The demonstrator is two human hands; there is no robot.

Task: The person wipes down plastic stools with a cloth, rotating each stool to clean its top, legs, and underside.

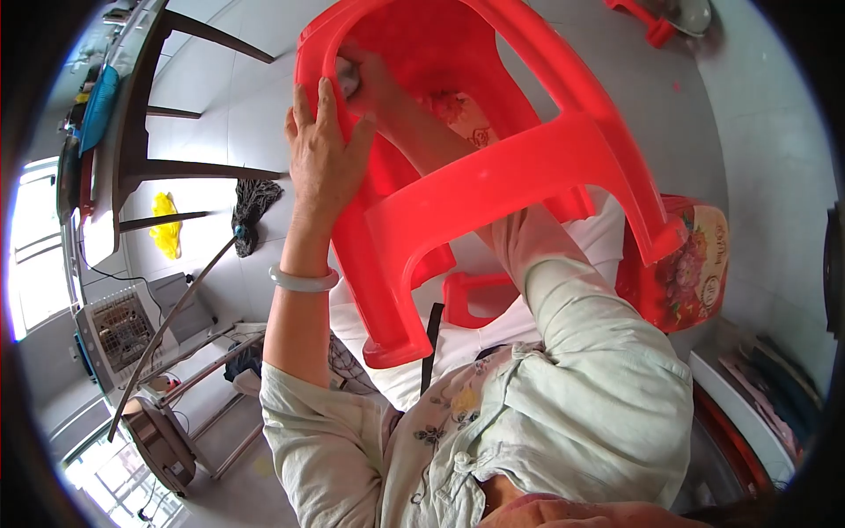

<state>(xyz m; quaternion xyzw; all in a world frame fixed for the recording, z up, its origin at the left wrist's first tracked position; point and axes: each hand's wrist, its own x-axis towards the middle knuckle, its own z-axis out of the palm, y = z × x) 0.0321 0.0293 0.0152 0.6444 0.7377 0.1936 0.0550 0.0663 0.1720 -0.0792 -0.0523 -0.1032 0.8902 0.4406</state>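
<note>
A red plastic stool [493, 180] is tilted in front of my body with its legs and open underside toward me. My left hand [327, 158], with a pale bangle on the wrist, grips the stool's left leg edge, fingers along the outside. My right arm reaches through the stool's frame. Inside, near the upper left, my right hand [374, 84] is closed around a greyish-white cloth [349, 77] against the stool's inner wall; its fingers are partly hidden. A flower print shows on a panel [462, 114] behind the arm.
Another red stool with a floral seat [695, 260] stands at right. A dark wooden table [132, 167] is at left, near a mop [253, 207] and a yellow bag [165, 225]. A heater [119, 330] lies lower left. A red-handled object [660, 31] is at upper right.
</note>
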